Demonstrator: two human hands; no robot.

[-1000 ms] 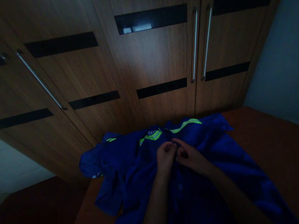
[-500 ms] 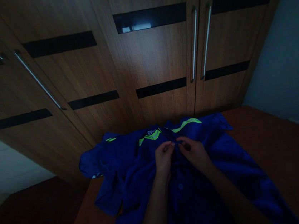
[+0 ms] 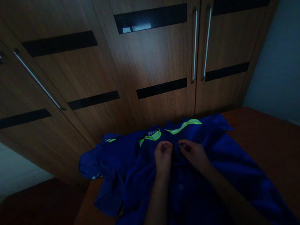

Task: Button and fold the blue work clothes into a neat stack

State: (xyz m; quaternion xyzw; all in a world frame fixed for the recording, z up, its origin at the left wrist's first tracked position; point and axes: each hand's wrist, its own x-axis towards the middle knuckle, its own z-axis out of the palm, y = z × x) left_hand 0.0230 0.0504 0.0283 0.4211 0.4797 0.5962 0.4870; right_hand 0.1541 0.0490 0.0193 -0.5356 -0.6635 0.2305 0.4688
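Observation:
A dark blue garment (image 3: 135, 172) with yellow-green reflective strips lies spread out, its buttoned front facing up. My left hand (image 3: 164, 156) pinches the cloth at the front opening, just below the chest strips. Close by on the right, my right hand (image 3: 194, 152) pinches the other side of the opening. A small gap separates the fingertips of the two hands. One button (image 3: 181, 187) shows below them between my forearms. The cloth right at the fingertips is dark and hard to make out.
The garment rests on a reddish-brown surface (image 3: 267, 142). Behind it stands a wooden wardrobe (image 3: 154, 57) with black strips and long metal handles. A pale wall (image 3: 283, 68) rises at the right, another light surface at the far left.
My fingertips have moved slightly apart. The reflective strips near the collar show a little more fully, and the dark fold between them has shifted.

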